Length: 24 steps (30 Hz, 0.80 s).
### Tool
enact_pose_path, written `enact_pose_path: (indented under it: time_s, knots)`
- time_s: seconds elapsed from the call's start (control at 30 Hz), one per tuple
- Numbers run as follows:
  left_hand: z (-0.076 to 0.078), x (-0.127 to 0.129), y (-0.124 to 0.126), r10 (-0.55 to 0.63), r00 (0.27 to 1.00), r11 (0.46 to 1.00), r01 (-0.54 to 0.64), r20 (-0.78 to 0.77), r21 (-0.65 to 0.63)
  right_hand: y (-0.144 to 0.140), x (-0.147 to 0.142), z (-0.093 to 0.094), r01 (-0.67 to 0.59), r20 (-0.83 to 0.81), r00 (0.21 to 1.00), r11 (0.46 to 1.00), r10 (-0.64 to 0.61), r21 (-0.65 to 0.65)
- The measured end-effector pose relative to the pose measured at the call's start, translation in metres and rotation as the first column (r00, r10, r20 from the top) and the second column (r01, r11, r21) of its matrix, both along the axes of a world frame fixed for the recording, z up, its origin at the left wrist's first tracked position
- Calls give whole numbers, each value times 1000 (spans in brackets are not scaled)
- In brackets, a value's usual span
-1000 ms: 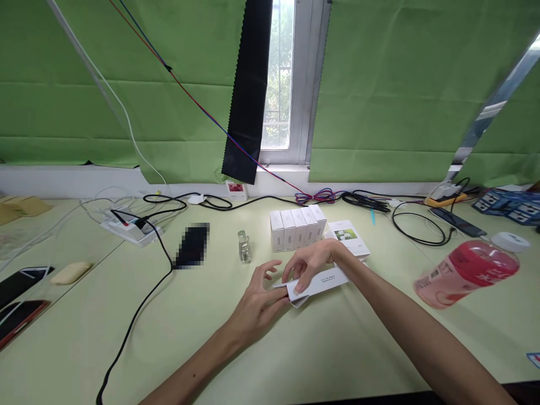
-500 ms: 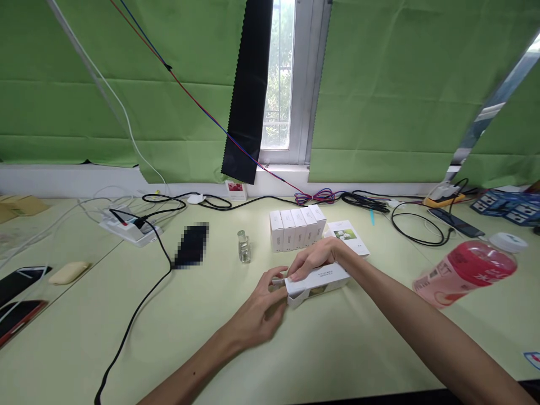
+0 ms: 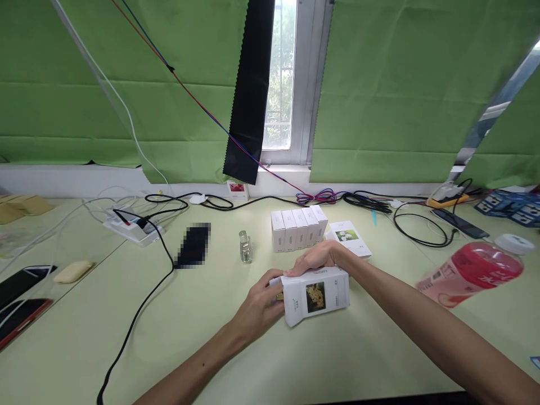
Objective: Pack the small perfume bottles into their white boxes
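Two hands on one small carton right now. My right hand [image 3: 317, 260] lies across the top edge of the white box [image 3: 316, 295], fingers curled over it and pressing down, while my left hand [image 3: 259, 304] closes on the box's left end, where a flap looks to be standing open and something small and gold-coloured shows at my fingertips — I cannot tell what it is. The box stands on its long edge on the pale green table [image 3: 211, 349], its printed face with the little flower picture turned toward me, in front of the row of white boxes [image 3: 298, 229].

What could go wrong, as I judge it: the carton is thin card, so too much squeeze from above could crease it, and the open end could tear or buckle if my left fingers push in crooked. The small glass bottle [image 3: 245, 247] stands near my left hand, slightly behind it — a careless sweep of that wrist could knock it over.

Both forearms come in low from the near edge, the right reaching further and bent at the wrist, palm down; the left is half-rolled, thumb side up.
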State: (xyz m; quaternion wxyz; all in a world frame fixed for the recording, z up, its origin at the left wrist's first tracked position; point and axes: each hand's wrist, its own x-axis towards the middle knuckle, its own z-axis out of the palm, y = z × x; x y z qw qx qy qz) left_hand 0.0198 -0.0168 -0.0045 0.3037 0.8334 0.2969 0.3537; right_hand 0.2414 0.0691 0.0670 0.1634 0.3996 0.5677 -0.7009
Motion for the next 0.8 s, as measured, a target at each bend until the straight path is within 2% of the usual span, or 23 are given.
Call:
enact_pose_path:
  time_s: [0.13,0.23,0.33,0.47,0.6,0.63,0.73,0.8]
  knots:
    - [3,1,1,28,1000,997,-28,-2,-75,-3,-1,-4,-4,20,1000,998,3,69]
    - [4,1,1,42,999,991,-45,-24,-129,-3,-3,-9,-56,33,998,978,50,200]
    - [5,1,1,48,998,978,-55,-38,-203,-2,-3,-12,-96,39,995,931,88,353]
    - [6,-1,1,82,996,951,-90,-39,-295,-5,3,-5,-116,23,992,811,126,573]
    - [3,-5,2,148,988,913,-152,-38,-380,-20,7,6,-128,28,989,728,149,674]
    - [2,-6,3,161,986,899,-161,-35,-406,-26,5,7,-142,56,988,692,146,708]
    - [0,-8,6,184,983,865,-170,-17,-473,-45,-2,1,-220,178,976,609,129,762]
    - [0,-10,7,191,982,857,-167,1,-488,-55,-6,-5,-234,218,971,533,93,813]
